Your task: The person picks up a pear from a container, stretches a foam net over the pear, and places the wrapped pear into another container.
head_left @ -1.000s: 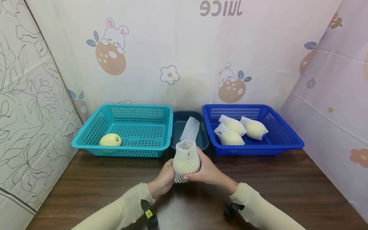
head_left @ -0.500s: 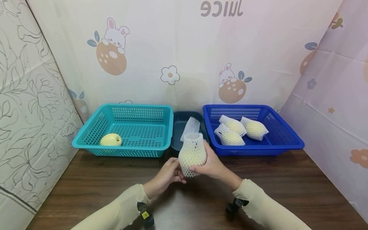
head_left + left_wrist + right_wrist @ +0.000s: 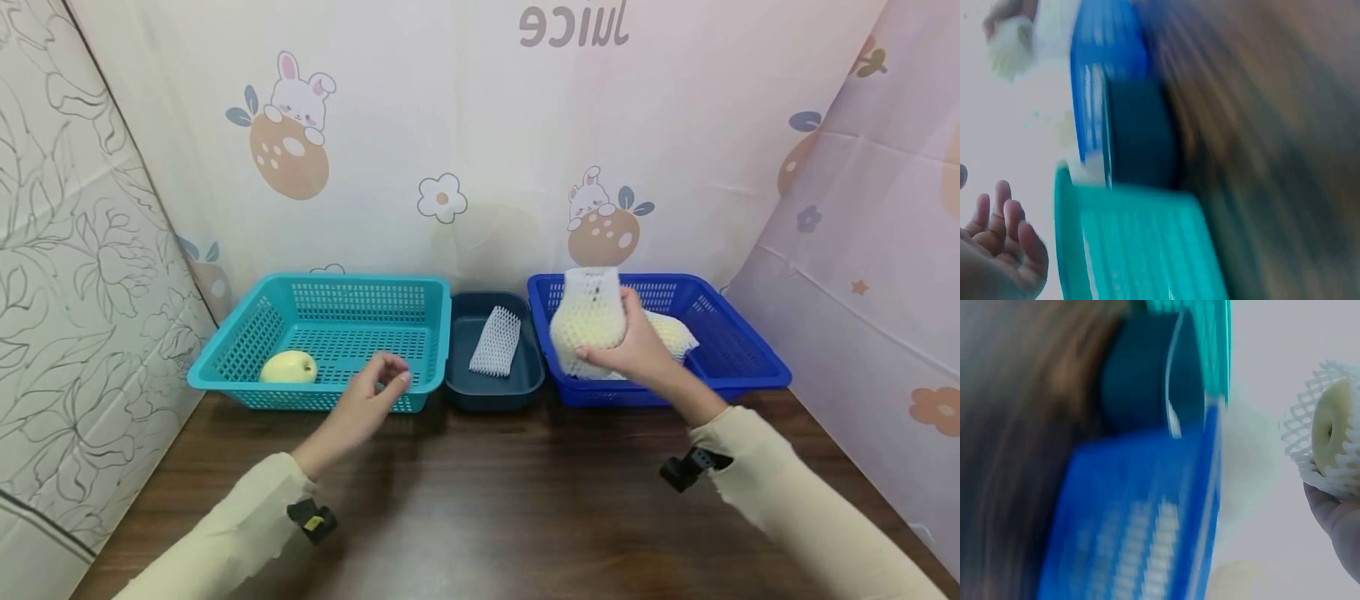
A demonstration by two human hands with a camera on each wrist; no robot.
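Observation:
My right hand (image 3: 637, 346) grips a pale yellow apple in a white foam net sleeve (image 3: 588, 325), held up over the left part of the blue basket (image 3: 750, 379). In the right wrist view the apple (image 3: 1335, 428) shows its dimpled end through the sleeve's open end. Loosely curled and holding nothing, my left hand (image 3: 367, 400) hovers near the front right rim of the teal basket (image 3: 322, 390). A bare pale yellow apple (image 3: 288, 367) lies in that basket, at its left. Between the baskets, a spare foam net sleeve (image 3: 497, 342) lies flat in a dark blue tray (image 3: 491, 392).
A netted apple (image 3: 672, 335) shows in the blue basket; others there are mostly behind the right hand. Both baskets and the tray stand in a row at the back of the brown wooden table (image 3: 465, 500), against a printed curtain (image 3: 495, 125).
The right hand has carried the netted apple from the middle to the right, over the blue basket. The left hand has let go of it and moved left towards the teal basket.

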